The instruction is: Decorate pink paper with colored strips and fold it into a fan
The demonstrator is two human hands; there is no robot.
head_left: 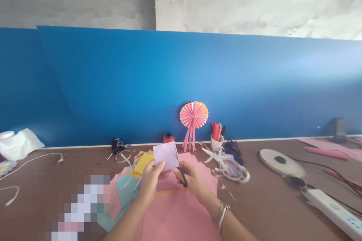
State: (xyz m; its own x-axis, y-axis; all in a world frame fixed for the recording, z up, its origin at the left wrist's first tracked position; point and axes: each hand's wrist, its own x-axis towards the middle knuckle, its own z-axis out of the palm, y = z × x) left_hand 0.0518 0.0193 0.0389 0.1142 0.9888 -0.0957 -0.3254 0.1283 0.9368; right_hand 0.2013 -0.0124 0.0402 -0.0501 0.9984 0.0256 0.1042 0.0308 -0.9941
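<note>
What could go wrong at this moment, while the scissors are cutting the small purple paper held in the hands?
1. The left hand pinches the purple paper close to the scissors in the right hand, so the blades may nick a finger.
2. The paper is held in the air, above the pink sheets, without support, so it could bend and the cut may go crooked.

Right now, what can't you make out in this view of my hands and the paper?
- Head view: black-handled scissors mostly hidden inside the right hand.
- Left hand covers the lilac paper square's lower corner.
- A pixelated patch blurs the table's lower left.
- White cup contents too small.
</note>
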